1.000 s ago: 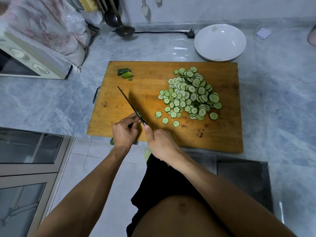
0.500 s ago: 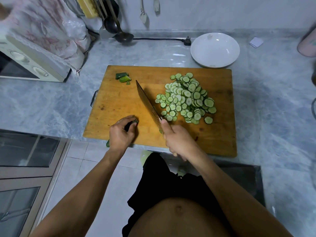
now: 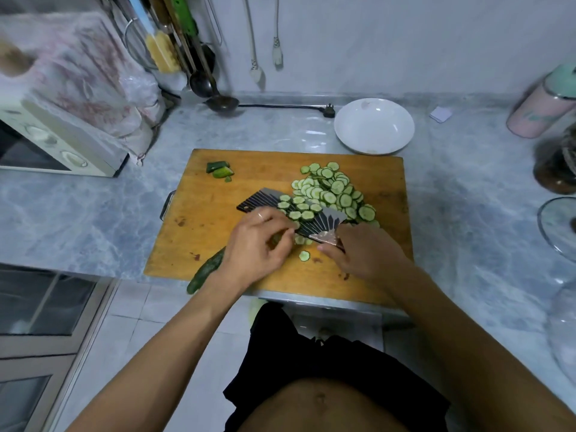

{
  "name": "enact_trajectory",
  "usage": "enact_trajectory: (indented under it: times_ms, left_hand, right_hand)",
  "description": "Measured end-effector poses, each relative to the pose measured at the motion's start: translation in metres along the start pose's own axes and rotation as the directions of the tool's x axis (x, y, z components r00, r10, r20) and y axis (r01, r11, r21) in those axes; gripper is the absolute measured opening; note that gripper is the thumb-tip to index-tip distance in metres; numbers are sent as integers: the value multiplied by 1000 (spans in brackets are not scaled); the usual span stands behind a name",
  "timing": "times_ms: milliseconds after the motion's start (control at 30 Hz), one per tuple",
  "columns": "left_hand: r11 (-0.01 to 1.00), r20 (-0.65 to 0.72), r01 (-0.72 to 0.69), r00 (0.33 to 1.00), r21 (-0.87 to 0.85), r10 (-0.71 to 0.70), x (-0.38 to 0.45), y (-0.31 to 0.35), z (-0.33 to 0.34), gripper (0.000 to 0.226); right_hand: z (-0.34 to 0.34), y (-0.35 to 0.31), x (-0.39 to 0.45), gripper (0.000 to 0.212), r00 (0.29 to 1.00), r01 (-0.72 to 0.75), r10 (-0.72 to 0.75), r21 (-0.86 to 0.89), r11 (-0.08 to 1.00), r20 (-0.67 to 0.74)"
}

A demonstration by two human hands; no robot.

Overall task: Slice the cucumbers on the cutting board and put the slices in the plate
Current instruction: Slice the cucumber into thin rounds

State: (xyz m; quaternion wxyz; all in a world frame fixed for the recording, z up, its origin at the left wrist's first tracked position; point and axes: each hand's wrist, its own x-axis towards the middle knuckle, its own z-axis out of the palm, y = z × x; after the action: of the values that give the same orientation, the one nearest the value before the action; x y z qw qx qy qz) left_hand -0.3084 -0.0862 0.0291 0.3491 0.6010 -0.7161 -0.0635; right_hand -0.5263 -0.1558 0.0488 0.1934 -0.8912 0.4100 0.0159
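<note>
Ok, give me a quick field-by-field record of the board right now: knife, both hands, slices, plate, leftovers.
knife: cleaver laid flat on the cutting board, several slices on its blade
right hand: right hand grips the cleaver's handle end
left hand: left hand at the blade's near edge, fingers curled by the slices; grip unclear
slices: pile on board, one stray near front
plate: white plate beyond board, no slices in it
leftovers: uncut cucumber at front edge; end pieces at back left

no legible txt, no labels, brands or nos. anywhere in view
</note>
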Motion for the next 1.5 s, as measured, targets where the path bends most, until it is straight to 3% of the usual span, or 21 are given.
enact_trajectory:
  times_ms: [133,267,400,467,600,700,767,967,1000,1133,1233,1367,1433,1500]
  left_hand:
    - [991,226,9,973,131,-38,8,6,13,30]
    - [994,376,102,921,25,-104,22,-10,17,29]
    - [982,564,191,811,0,-158,50,-19,12,29]
    - [981,581,196,796,12,-166,60,-21,11,31]
    - [987,476,158,866,24,-150,63,-23,9,34]
    - [993,482,121,869,13,-113,60,-13,5,36]
    - [992,535,109,835,67,-128,64,-8,7,42]
    - [956,702,147,652,253,-286,86,-2,22,59]
    - [953,683,164,666,256,-299,85,-1,23,59]
    - [951,466,190,837,243,-286,77,-2,16,38]
    - [950,478,191,829,248,-291,77,-8,16,32]
    - [957,593,245,752,152,-287,84,-2,23,47]
    - [963,546,248,795,108,-266,84,1,24,49]
    - [976,401,219,892,14,-206,78,5,16,46]
  right_hand:
    - [10,1,-8,46,1000,1,-1,-20,1000,0]
    - [16,-1,-12,46,999,4,-4,-10,1000,-42]
    - [15,-2,-15,47,999,30,-31,-6,1000,-32]
    - [14,-3,-16,47,998,39,-39,-8,999,-42]
    - [11,-2,-15,47,997,39,-40,-8,999,-64]
    - [8,2,-15,50,996,42,-43,-9,999,-83]
    - [7,3,-15,51,996,46,-48,-26,999,-75]
    - [7,4,-18,49,997,47,-49,-49,998,-56]
    - [7,5,-18,49,997,43,-46,-46,998,-57]
    - [6,8,-22,48,997,34,-35,-16,999,-74]
    - [2,10,-26,49,997,29,-31,-26,999,-74]
    - [3,8,-29,45,996,37,-39,-24,999,-77]
    - [6,7,-30,45,996,38,-37,10,999,-77]
    - [10,8,-29,46,997,19,-12,83,996,-81]
